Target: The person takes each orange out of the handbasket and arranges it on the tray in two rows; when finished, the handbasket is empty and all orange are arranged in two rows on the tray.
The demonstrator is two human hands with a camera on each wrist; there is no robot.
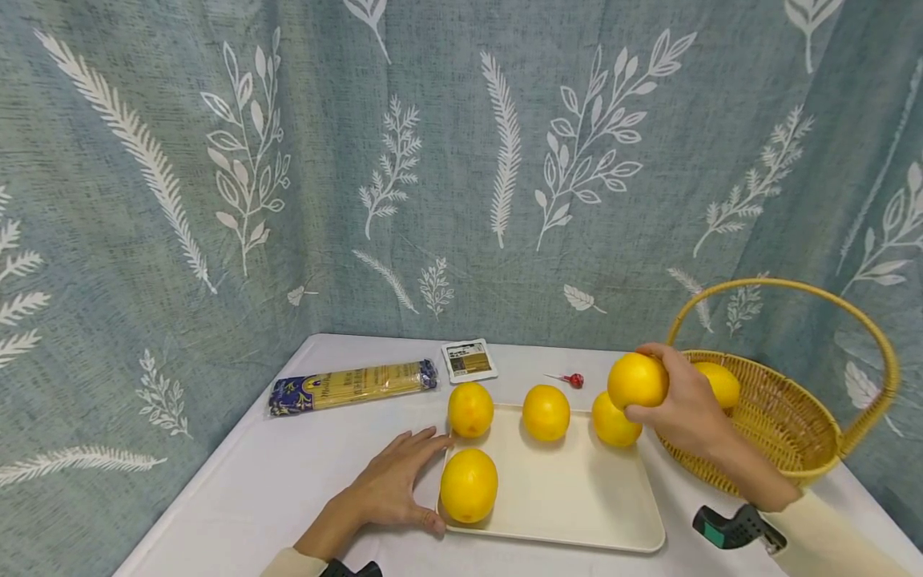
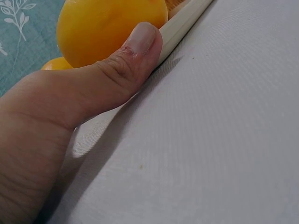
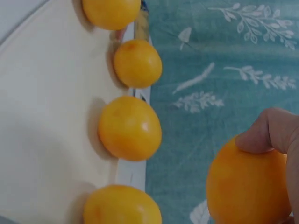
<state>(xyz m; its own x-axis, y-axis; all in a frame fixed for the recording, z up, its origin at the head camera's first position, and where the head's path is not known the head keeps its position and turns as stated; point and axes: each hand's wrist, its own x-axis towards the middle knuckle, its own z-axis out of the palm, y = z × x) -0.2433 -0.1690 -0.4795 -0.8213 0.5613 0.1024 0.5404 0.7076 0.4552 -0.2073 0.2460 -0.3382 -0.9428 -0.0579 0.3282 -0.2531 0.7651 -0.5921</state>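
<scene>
My right hand [image 1: 688, 409] grips an orange [image 1: 634, 381] above the back right corner of a cream tray [image 1: 570, 497]. In the right wrist view the thumb presses on that held orange [image 3: 247, 184]. Several oranges stand on the tray: one at front left [image 1: 469, 486], the others along its back edge, such as the middle one [image 1: 546, 413]. My left hand [image 1: 397, 485] lies spread at the tray's left edge, its thumb [image 2: 135, 51] touching the rim beside the front left orange. Another orange [image 1: 719, 385] sits in a wicker basket [image 1: 775, 409] on the right.
A long pack of noodles [image 1: 360, 386] lies at back left on the white tablecloth. Near it are a small flat sachet [image 1: 469, 361] and a red lollipop [image 1: 574, 381]. The basket's tall handle [image 1: 786, 284] arches up on the right. A patterned curtain [image 1: 447, 160] hangs behind.
</scene>
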